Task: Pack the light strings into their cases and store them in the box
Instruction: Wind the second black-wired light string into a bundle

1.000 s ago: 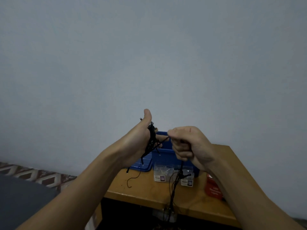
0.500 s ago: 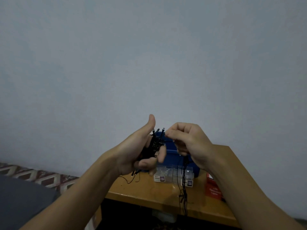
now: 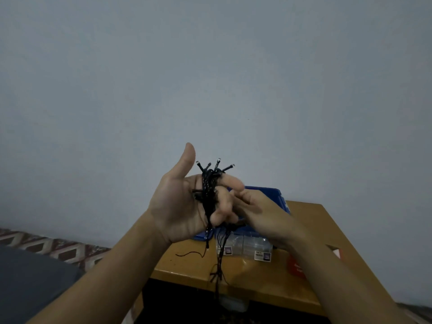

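Note:
A black light string [image 3: 208, 187] is wound in a bundle around the fingers of my left hand [image 3: 184, 204], palm toward me, thumb up. Several small bulbs stick out above the bundle. My right hand [image 3: 264, 215] is close behind the left fingers, fingers curled; it seems to hold the loose wire that hangs down past the table's front edge. A blue box [image 3: 278, 195] sits on the wooden table [image 3: 257, 277] behind my hands. Clear plastic cases [image 3: 254, 247] with small labels stand in front of the box.
A red and white packet [image 3: 297, 267] lies on the table at the right. A thin loose wire end [image 3: 189, 253] lies on the table's left part. The grey wall is close behind the table. A patterned floor strip [image 3: 46, 244] shows at the lower left.
My left hand turned its palm toward me and rose a little, with more string wound on its fingers. My right hand dropped lower and moved behind the left fingers.

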Motion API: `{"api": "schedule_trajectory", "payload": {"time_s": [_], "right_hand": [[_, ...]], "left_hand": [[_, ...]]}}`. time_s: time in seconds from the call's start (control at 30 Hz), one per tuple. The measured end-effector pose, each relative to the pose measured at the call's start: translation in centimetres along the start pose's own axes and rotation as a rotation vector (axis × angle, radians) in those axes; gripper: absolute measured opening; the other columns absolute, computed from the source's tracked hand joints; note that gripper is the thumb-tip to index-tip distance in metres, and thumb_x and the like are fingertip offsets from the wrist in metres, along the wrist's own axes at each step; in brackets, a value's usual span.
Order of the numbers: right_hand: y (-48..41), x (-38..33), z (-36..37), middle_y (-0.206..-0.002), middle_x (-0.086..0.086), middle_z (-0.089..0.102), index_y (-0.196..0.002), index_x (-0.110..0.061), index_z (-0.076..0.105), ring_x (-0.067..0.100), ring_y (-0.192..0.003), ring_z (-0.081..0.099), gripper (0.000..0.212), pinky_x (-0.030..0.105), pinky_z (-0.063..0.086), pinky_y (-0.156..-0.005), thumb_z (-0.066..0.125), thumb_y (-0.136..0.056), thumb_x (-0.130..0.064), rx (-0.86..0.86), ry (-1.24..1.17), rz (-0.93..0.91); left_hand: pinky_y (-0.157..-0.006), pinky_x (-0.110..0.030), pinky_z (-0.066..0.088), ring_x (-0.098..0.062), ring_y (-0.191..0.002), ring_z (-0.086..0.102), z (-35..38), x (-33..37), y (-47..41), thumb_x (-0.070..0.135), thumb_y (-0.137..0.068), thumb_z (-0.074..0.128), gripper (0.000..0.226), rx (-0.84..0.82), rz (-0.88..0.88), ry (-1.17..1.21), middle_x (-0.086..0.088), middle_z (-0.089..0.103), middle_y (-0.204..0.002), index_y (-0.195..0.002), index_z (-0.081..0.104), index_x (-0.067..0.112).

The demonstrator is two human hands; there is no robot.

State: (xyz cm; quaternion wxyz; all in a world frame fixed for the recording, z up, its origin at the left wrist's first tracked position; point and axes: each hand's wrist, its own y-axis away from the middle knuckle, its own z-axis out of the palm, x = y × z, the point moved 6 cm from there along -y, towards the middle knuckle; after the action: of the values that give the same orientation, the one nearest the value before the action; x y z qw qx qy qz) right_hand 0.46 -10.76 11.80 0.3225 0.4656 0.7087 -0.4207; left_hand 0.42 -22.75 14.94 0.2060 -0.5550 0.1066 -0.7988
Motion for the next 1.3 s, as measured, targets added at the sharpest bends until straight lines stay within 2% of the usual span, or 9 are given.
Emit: {"api": "schedule_trajectory", "payload": {"time_s": [0.2,0.33,0.5,0.7,0.9,1.0,1.1,1.23,1.3], "right_hand": [[0.4,1.1,0.7,-0.102,0.016,0.072,-0.117,-0.004,0.062,0.029,-0.087,0.071,0.045,0.048,0.057,-0.082,0.057,-0.098,-0.044,-0.121,-0.159,0.111],[0.4,1.6,1.3,-0.079,0.006,0.069,-0.113,-0.01,0.063,0.015,-0.066,0.061,0.033,0.032,0.049,-0.066,0.061,-0.098,-0.04,-0.131,-0.129,0.201],[0.6,1.5,1.7,-0.063,0.005,0.052,-0.107,-0.011,0.058,0.015,-0.046,0.033,0.024,0.029,0.03,-0.046,0.056,-0.102,-0.035,-0.182,-0.261,0.242],[1.2,0.8,2.0,-0.057,-0.002,0.041,-0.081,-0.018,0.064,0.011,-0.046,0.028,0.036,0.026,0.019,-0.046,0.05,-0.104,-0.041,-0.286,-0.187,0.275],[1.3,0.0,1.9,-0.075,0.001,0.066,-0.101,-0.011,0.064,0.011,-0.051,0.046,0.017,0.021,0.036,-0.046,0.055,-0.104,-0.025,-0.265,-0.01,0.163],[1.1,0.2,2.1,-0.074,0.0,0.065,-0.113,-0.012,0.064,0.018,-0.067,0.054,0.016,0.03,0.047,-0.064,0.052,-0.104,-0.018,-0.261,0.038,0.178],[1.2,0.5,2.4,-0.064,-0.002,0.044,-0.105,-0.013,0.061,0.012,-0.056,0.04,0.011,0.028,0.039,-0.058,0.051,-0.105,-0.019,-0.283,-0.095,0.218],[1.1,1.2,2.0,-0.058,-0.007,0.044,-0.097,-0.016,0.065,0.01,-0.052,0.035,0.026,0.028,0.032,-0.053,0.05,-0.105,-0.036,-0.242,0.018,0.239],[1.0,1.3,1.8,-0.057,-0.006,0.045,-0.091,-0.014,0.068,0.01,-0.051,0.036,0.034,0.026,0.033,-0.052,0.05,-0.104,-0.04,-0.228,0.041,0.238]], "left_hand": [[-0.098,-0.046,0.05,-0.039,-0.101,0.068,1.0,1.2,0.0,0.077,-0.094,0.022,0.106,0.071,0.117,0.101,-0.031,0.063,-0.126,-0.143,0.037,-0.016],[-0.094,-0.042,0.057,-0.031,-0.103,0.071,0.5,1.9,0.0,0.077,-0.093,0.016,0.103,0.385,0.217,-0.05,-0.024,0.063,-0.132,-0.139,0.05,-0.009],[-0.101,-0.043,0.049,-0.032,-0.112,0.068,0.3,2.2,-0.3,0.074,-0.095,0.012,0.094,0.524,0.261,-0.137,-0.021,0.067,-0.129,-0.136,0.048,-0.003],[-0.109,-0.048,0.044,-0.035,-0.123,0.062,-0.1,1.9,-0.3,0.073,-0.096,0.01,0.093,0.581,0.268,-0.176,-0.02,0.067,-0.128,-0.14,0.044,-0.001],[-0.111,-0.048,0.04,-0.034,-0.123,0.062,0.1,2.4,-0.3,0.072,-0.097,0.011,0.09,0.599,0.302,-0.162,-0.019,0.067,-0.129,-0.142,0.039,-0.001],[-0.117,-0.049,0.032,-0.032,-0.127,0.06,-0.1,2.5,-0.2,0.072,-0.097,0.011,0.089,0.607,0.315,-0.174,-0.017,0.066,-0.131,-0.147,0.032,0.001],[-0.119,-0.048,0.029,-0.028,-0.127,0.06,-0.5,2.7,0.0,0.07,-0.098,0.011,0.086,0.641,0.341,-0.228,-0.014,0.067,-0.13,-0.151,0.027,0.004],[-0.122,-0.044,0.025,-0.024,-0.133,0.054,-1.3,3.0,0.4,0.067,-0.099,0.014,0.083,0.699,0.378,-0.32,-0.01,0.069,-0.129,-0.152,0.024,0.004],[-0.124,-0.045,0.017,-0.02,-0.139,0.046,-1.3,3.0,0.5,0.069,-0.094,0.017,0.079,0.715,0.356,-0.391,-0.006,0.066,-0.134,-0.144,0.042,0.012]]}}
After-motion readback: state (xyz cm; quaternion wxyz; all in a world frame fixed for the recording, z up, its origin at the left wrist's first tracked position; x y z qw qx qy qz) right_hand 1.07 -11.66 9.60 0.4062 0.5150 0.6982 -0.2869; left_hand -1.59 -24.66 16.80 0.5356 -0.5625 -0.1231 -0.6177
